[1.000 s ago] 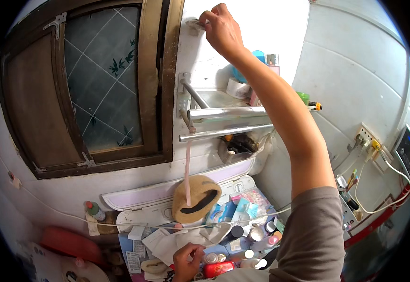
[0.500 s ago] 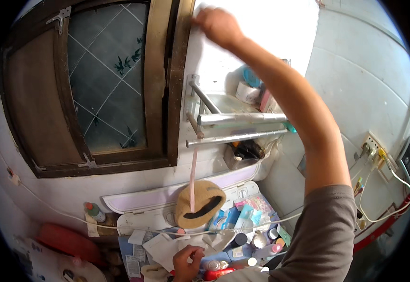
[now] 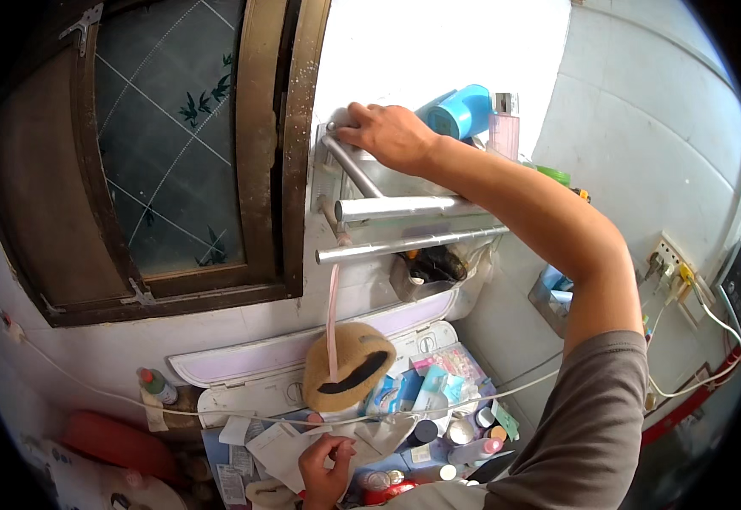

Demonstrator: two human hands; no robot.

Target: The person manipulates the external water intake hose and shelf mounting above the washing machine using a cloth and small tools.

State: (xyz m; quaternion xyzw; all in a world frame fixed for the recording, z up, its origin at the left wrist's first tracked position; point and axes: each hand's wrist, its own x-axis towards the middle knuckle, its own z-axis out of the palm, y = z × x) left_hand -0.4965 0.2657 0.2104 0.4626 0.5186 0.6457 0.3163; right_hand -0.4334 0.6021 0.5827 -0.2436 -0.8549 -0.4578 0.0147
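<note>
My right hand [image 3: 394, 138] reaches up to the left end of a metal wall rack [image 3: 413, 207], fingers bent and closed beside its mounting bracket. Whatever lies under those fingers is hidden. Lower down, my left hand [image 3: 326, 469] hovers over the cluttered washing machine top, fingers curled in and no object visible in them. Above it, a tan knitted hat [image 3: 329, 361] with a dark opening sits on the machine. A pale pink strap [image 3: 332, 314] hangs from the rack's lower bar, in front of the hat.
Blue containers [image 3: 462, 112] and a pink bottle [image 3: 505, 132] stand on the rack. A bin of dark items [image 3: 430, 274] hangs below. A white cable [image 3: 243, 417] crosses the machine, where bottles and jars [image 3: 459, 433] crowd together. A brown-framed window [image 3: 175, 127] fills the left.
My right hand has come down from high on the wall to the rack's left bracket. My left hand stays low and curled. The whole view has shifted slightly.
</note>
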